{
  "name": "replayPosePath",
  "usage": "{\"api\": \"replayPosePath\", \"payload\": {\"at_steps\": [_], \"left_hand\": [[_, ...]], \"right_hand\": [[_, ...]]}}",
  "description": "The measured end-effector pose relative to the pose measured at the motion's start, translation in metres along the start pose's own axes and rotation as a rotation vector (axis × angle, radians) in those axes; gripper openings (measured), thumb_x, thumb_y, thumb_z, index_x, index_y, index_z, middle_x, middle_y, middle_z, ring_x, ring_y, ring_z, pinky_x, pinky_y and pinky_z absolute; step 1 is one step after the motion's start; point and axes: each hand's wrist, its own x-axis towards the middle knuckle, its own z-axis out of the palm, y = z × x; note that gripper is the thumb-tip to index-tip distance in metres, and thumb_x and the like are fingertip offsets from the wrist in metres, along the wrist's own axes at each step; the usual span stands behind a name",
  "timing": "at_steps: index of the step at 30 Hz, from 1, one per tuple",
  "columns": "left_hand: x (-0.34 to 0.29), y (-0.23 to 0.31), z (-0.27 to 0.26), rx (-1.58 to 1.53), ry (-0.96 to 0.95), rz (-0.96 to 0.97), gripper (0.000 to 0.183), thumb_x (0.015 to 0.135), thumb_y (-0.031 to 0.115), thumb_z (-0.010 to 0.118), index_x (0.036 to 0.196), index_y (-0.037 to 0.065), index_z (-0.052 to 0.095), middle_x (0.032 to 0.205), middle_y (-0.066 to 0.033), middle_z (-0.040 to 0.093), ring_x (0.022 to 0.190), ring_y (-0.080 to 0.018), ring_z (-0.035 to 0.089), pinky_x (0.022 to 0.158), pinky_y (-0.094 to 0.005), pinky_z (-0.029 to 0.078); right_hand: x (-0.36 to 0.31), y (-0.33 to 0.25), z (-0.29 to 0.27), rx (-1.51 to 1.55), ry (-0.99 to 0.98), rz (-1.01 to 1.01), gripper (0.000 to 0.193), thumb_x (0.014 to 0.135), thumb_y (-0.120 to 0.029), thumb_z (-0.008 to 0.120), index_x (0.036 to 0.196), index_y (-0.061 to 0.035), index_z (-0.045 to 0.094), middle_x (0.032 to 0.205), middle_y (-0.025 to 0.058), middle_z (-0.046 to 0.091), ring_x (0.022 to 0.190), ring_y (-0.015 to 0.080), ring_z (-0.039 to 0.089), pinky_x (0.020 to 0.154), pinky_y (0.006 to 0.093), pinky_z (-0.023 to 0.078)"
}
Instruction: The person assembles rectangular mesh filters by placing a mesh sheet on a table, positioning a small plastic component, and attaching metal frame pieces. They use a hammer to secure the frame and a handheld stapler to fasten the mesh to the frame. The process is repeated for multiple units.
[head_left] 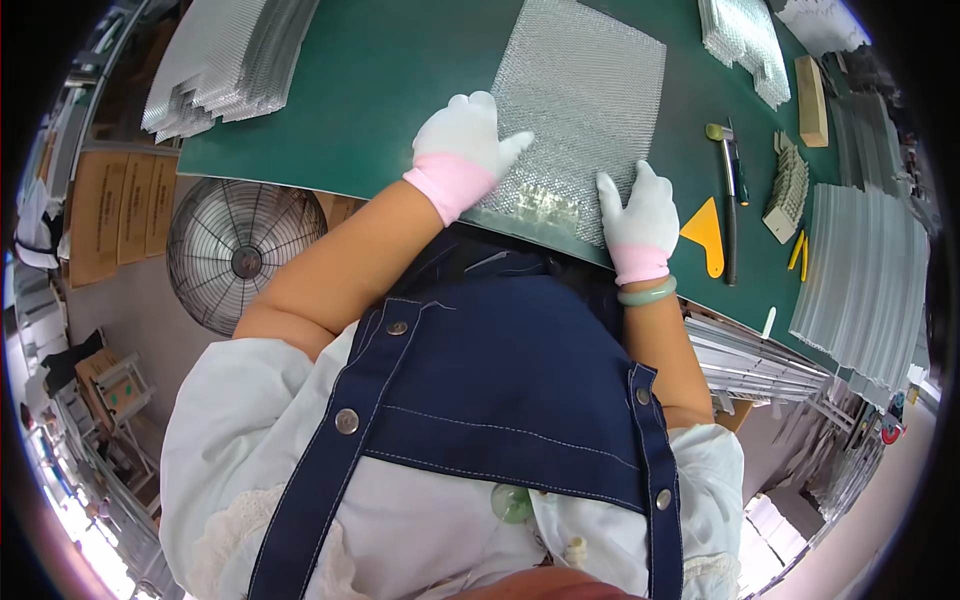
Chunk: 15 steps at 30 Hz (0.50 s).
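Across a smooth dark green tabletop [350,130] lies a silvery mesh-textured sheet [580,100], roughly rectangular, its lower end near the table's front edge and flanked by two gloved hands. The left hand [465,140], in a white glove with a pink cuff, is at the sheet's left edge, thumb spread away from the fingers and reaching over the mesh. The right hand [640,215], gloved alike, is at the right edge, thumb and fingers also apart; how firmly either presses, I cannot tell.

Stacked panels [225,65] with ragged, stepped ends fill the upper left, and long ridged grey strips [860,270] line the right. Between the right hand and those strips are a flat yellow scraper [712,240], a slim dark-handled tool [730,210] and a pale rectangular block [811,100]. Beyond the table's left side, a round wire-caged fan [246,262] stands near upright brown cardboard [100,215].
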Motion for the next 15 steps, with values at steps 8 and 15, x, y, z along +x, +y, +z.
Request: {"api": "replayPosePath", "payload": {"at_steps": [8,15], "left_hand": [[0.003,0.002,-0.02,0.105,-0.185,0.028,0.076,0.065,0.056,0.082,0.105,-0.003,0.057,0.107,-0.0207,0.061,0.099,-0.0351,0.065,0.085,-0.0428,0.055],[-0.018,0.021,-0.017,0.217,0.028,0.024,0.078,0.063,0.049,0.087,0.113,0.001,0.053,0.103,-0.0157,0.06,0.095,-0.0308,0.065,0.079,-0.0443,0.056]], "right_hand": [[0.006,0.009,-0.011,0.07,-0.066,-0.12,0.076,0.078,-0.06,0.071,0.122,0.001,0.058,0.104,0.0173,0.061,0.094,0.0337,0.065,0.076,0.043,0.054],[-0.004,-0.025,-0.03,0.0,-0.101,-0.042,0.045,0.08,-0.042,0.075,0.1,-0.0059,0.059,0.095,0.0147,0.062,0.085,0.0337,0.063,0.073,0.0435,0.053]]}}
